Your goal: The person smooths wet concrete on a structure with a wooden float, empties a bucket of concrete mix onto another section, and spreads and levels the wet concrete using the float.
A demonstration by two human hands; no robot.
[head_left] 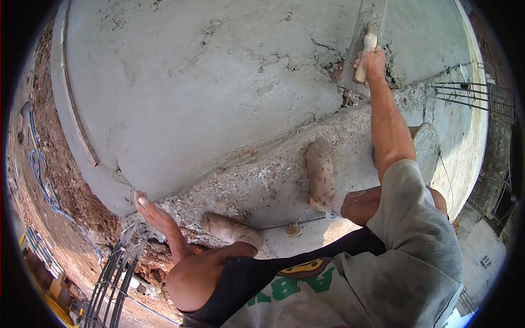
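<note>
My right hand (374,63) is wrapped round the pale handle of a plastering float (374,15), whose long grey blade lies against the cement surface at the upper right. Rough, cracked patches and a broken gap show in the cement beside it. My left hand (155,215) is near the lower left corner of the wet grey cement surface (219,104). Its fingers are stretched out at the edge and hold nothing; I cannot tell whether they touch it. A thin strip of wood (76,117) lies along the left side of the cement.
My boots (321,169) stand on a rubble-strewn ledge (262,183). Bundles of steel rebar stick out at the lower left (116,279) and the right (465,94). A bucket (425,145) is partly hidden behind my right arm. Blue hose (41,175) runs over the soil.
</note>
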